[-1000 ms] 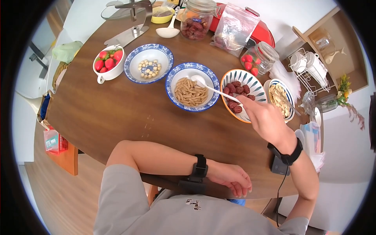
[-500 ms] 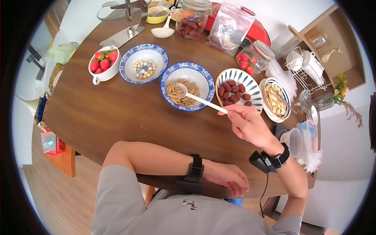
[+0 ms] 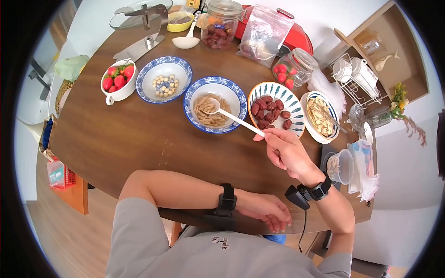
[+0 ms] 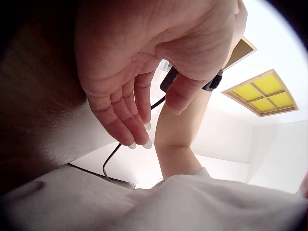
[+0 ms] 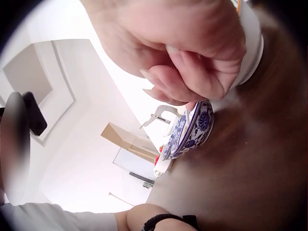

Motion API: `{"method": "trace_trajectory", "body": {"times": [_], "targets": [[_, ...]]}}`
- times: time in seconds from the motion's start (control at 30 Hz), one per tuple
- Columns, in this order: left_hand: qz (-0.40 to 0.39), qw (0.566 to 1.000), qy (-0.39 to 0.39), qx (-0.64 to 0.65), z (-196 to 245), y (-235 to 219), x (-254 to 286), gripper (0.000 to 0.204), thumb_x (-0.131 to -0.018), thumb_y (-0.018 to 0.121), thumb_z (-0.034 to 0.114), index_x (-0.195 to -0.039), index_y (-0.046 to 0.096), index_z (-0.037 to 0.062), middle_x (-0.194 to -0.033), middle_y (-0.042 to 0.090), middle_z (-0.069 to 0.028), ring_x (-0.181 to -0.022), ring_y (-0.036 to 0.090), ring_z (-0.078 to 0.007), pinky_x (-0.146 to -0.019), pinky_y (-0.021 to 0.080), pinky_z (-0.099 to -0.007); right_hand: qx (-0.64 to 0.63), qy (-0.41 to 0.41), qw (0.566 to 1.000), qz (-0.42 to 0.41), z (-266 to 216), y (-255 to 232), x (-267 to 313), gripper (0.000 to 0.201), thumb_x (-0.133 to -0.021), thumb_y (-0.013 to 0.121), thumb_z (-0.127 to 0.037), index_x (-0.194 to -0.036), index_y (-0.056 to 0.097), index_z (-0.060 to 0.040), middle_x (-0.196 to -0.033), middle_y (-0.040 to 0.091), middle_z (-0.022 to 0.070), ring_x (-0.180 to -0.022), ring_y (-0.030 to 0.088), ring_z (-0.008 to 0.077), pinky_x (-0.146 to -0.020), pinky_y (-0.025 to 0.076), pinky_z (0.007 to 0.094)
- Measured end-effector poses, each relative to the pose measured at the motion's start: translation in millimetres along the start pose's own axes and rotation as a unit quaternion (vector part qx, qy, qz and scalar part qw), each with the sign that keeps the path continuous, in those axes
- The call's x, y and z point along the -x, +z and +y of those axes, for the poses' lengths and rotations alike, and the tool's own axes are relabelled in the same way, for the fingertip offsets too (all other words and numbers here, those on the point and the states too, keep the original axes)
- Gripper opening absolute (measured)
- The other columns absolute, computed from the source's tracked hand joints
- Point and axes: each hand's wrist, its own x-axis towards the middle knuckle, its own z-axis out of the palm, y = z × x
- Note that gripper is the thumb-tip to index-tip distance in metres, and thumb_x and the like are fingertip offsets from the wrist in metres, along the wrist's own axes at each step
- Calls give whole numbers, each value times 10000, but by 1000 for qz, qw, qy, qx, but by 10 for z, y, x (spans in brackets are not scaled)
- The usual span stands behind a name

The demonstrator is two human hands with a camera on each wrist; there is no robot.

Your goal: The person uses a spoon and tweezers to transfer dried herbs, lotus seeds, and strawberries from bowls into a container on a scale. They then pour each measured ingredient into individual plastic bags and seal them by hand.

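Note:
My right hand grips the handle end of a white spoon, whose bowl lies among pale tan elongated pieces in a blue-and-white bowl. In the right wrist view the curled fingers of the right hand fill the top, with the patterned bowl beyond. My left hand hangs relaxed by the table's front edge, holding nothing; the left wrist view shows its fingers loosely bent. A striped, orange-rimmed plate of red dates is just beyond the right hand.
To the left stand a blue-and-white bowl of small round pieces and a white cup of strawberries. A plate of pale slices and a clear plastic tub are at the right. Jars, a plastic bag and a ladle stand behind.
The spoon's bowl has gone from the far part of the blue-and-white bowl down into the pieces. My right hand has moved left and nearer, off the date plate. The left hand has hardly moved.

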Motion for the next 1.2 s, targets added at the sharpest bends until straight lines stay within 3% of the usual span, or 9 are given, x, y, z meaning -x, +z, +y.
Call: {"method": "trace_trajectory", "body": {"times": [0.5,0.83,1.2], "targets": [[-10,1000,-8,0,-6,-22,-3,263,-971,554,208,-1124,579,-5,-993,629,-70,-915,609,-140,-843,505,-277,-18,-28,999,42,-25,-102,247,277,-1014,423,-179,-1089,616,5,-486,429,-22,-363,307,45,-355,223,210],[5,1000,-24,-8,34,13,21,291,-978,551,225,-1158,573,-3,-1022,631,-70,-936,611,-137,-864,500,-270,-37,-47,994,96,-13,-346,770,281,-1023,411,-187,-1096,610,-2,-479,435,-23,-350,307,39,-341,228,198],[17,998,-65,-17,74,12,32,285,-1001,503,194,-1205,553,1,-1108,627,-87,-961,608,-145,-910,482,-287,-76,-93,950,288,329,-822,1846,259,-1014,407,-163,-1063,604,-3,-456,439,-18,-319,286,41,-323,219,192]]}}
